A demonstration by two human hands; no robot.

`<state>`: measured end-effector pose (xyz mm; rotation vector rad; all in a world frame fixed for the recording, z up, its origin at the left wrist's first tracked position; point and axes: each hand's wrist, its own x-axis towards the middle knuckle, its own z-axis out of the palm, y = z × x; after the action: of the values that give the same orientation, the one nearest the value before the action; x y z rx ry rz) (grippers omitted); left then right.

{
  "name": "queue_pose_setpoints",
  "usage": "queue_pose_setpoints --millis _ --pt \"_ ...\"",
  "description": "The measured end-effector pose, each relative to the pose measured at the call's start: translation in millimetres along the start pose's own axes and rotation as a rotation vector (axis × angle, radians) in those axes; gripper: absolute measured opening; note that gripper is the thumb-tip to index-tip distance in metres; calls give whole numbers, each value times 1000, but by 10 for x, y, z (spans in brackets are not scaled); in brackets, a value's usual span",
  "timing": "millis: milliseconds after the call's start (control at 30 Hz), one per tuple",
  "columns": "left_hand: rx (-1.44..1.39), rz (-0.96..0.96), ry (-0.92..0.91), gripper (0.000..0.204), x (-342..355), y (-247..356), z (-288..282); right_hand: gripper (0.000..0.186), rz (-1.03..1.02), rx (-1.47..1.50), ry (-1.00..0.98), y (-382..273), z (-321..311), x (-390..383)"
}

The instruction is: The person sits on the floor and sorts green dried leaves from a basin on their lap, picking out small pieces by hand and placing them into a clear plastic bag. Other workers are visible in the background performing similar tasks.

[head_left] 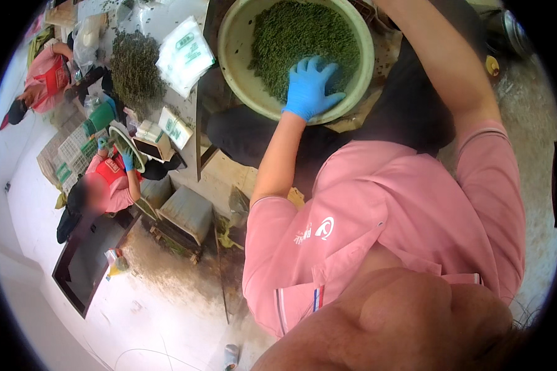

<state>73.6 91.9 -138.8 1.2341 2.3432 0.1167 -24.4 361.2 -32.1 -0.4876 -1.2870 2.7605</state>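
A wide pale-green basin (228, 59) stands at the top of the view, with a heap of small green grains (297, 31) inside; they resemble green peppercorns. My left hand (312, 89), in a blue glove, rests palm down on the near edge of this heap. Its fingers are spread, and the fingertips touch the grains. Nothing shows gripped in it. My right forearm (445, 49) reaches up past the basin's right side, and the hand itself lies beyond the upper edge of the view.
Left of the basin, a table (161, 15) bears a dark heap of stemmed plant matter (136, 71) and white printed plastic bags (185, 55). Two co-workers in pink and red sit farther left; the nearer one's gloved hands hold a round pan (120, 141). A grey bin (189, 213) stands below.
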Motion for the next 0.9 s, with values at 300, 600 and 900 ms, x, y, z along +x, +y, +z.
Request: queue_pose_setpoints --millis 300,600,900 --pt "53 81 195 86 273 -187 154 17 -3 -37 -57 59 21 16" --pt "94 258 126 56 88 -140 209 17 -5 -75 -53 75 38 13" --pt "-809 -150 553 39 -136 -222 84 15 -46 -225 -121 226 106 17"
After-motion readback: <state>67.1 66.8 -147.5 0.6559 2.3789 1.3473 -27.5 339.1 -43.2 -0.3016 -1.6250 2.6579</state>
